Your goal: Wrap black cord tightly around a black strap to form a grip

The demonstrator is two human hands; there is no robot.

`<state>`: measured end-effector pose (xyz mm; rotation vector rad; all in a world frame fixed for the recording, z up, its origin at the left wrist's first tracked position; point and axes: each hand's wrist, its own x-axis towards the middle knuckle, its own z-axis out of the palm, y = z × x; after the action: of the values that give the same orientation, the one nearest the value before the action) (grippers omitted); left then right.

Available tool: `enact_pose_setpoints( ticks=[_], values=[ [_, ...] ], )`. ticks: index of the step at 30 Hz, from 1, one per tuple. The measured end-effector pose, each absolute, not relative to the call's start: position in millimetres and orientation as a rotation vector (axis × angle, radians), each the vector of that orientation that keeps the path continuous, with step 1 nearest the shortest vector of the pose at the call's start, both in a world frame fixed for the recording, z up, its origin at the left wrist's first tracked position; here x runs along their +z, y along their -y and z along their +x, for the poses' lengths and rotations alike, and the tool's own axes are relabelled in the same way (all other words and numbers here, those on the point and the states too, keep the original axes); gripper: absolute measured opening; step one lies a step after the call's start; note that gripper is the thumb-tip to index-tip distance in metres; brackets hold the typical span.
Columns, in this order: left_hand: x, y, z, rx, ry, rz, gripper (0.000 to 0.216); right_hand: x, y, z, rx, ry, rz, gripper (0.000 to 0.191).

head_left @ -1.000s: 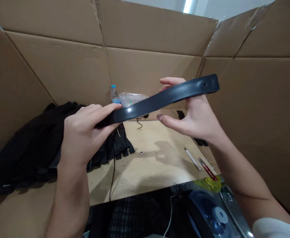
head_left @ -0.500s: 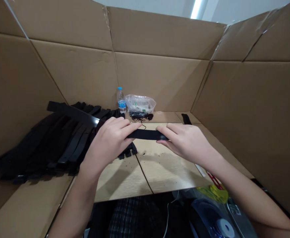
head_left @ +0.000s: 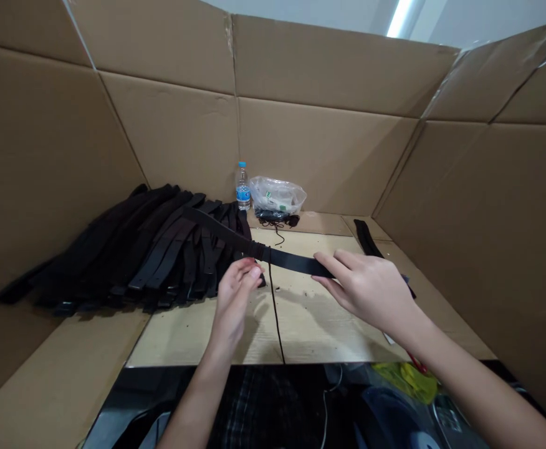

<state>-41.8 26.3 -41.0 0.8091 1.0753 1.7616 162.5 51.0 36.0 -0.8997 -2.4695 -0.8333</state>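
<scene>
A long black strap [head_left: 294, 260] stretches across the middle of the view, its far end reaching over the pile on the left. My right hand [head_left: 366, 287] pinches its right part between thumb and fingers. Just below a gathered or wrapped section of the strap is my left hand [head_left: 238, 290], palm turned up, fingers curled and thumb close to the fingertips. What those fingers hold, if anything, is too small to make out. From the strap a thin dark line [head_left: 277, 318] runs down to the table edge; whether it is cord or table seam is unclear.
A large pile of black straps [head_left: 161, 249] lies on the left. At the back stand a water bottle [head_left: 242, 188] and a clear plastic bag [head_left: 277, 196] beside dark cord. Another black strap [head_left: 366, 237] lies at right. Cardboard walls [head_left: 320, 75] enclose the table [head_left: 184, 340].
My left hand has released its overhand grip on the strap and turned palm up beneath it. The strap's left end has dropped toward the pile. My right hand still holds on, slightly further right.
</scene>
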Motion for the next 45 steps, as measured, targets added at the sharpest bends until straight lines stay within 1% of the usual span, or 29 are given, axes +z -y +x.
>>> enact_pose_setpoints(
  ticks=[3,6,9,11,14,19,20,22,24,25,27,30,32,34,36,39,42,45],
  values=[
    [-41.8,-33.3,-30.0,1.671,-0.842,0.613,0.048,32.3,-44.0,158.2,-0.864,2.476,-0.863,0.031],
    [-37.6,-37.2,-24.4,1.693,-0.831,0.592,0.045,26.7,-38.9,156.7,-0.85,2.484,-0.857,0.029],
    [-38.9,-37.8,-27.1,1.723,-0.882,0.626,0.045,18.3,-36.8,159.5,-0.726,2.485,-0.896,0.031],
    [-42.1,-36.9,-31.9,1.734,-0.915,0.676,0.043,12.2,-36.4,162.1,-0.561,2.47,-0.939,0.031],
    [-46.5,-35.4,-40.3,1.731,-0.912,0.738,0.046,5.4,-35.7,162.9,-0.165,2.424,-1.056,0.028],
    [-52.5,-39.1,-49.6,1.694,-0.805,0.722,0.051,-2.3,-34.2,152.5,0.696,2.234,-1.156,0.024],
    [-53.7,-40.7,-50.4,1.689,-0.772,0.715,0.052,-5.6,-33.7,149.7,0.896,2.167,-1.14,0.026],
    [-55.6,-44.0,-50.8,1.677,-0.714,0.706,0.051,-15.3,-32.1,144.2,1.381,1.968,-1.092,0.037],
    [-56.8,-46.4,-50.2,1.663,-0.681,0.701,0.048,-27.7,-29.0,139.0,1.878,1.662,-1.018,0.048],
    [-57.1,-47.2,-49.7,1.657,-0.672,0.7,0.047,-34.3,-26.9,136.4,2.06,1.499,-0.978,0.052],
    [-58.1,-48.0,-48.7,1.642,-0.659,0.705,0.047,-46.8,-22.0,131.2,2.256,1.247,-0.892,0.054],
    [-61.3,-48.1,-48.0,1.609,-0.635,0.717,0.057,-63.6,-14.4,123.6,2.394,1.058,-0.752,0.055],
    [-64.0,-48.0,-48.1,1.602,-0.624,0.717,0.059,-73.4,-10.4,119.0,2.518,0.98,-0.658,0.058],
    [-65.6,-47.8,-48.9,1.62,-0.62,0.709,0.058,-81.1,-8.0,115.3,2.583,0.959,-0.606,0.061],
    [-65.3,-47.3,-50.0,1.645,-0.62,0.699,0.057,-85.1,-7.7,113.4,2.499,1.042,-0.609,0.064],
    [-61.5,-46.1,-51.9,1.702,-0.7,0.714,0.051,-84.3,-9.3,113.7,2.141,1.299,-0.722,0.056],
    [-57.9,-44.7,-53.4,1.73,-0.858,0.791,0.043,-81.7,-9.4,115.1,1.727,1.471,-0.937,0.04],
    [-57.9,-43.0,-54.8,1.67,-0.917,0.865,0.041,-82.5,-8.6,116.3,1.289,1.544,-1.066,0.029]
  ],
)
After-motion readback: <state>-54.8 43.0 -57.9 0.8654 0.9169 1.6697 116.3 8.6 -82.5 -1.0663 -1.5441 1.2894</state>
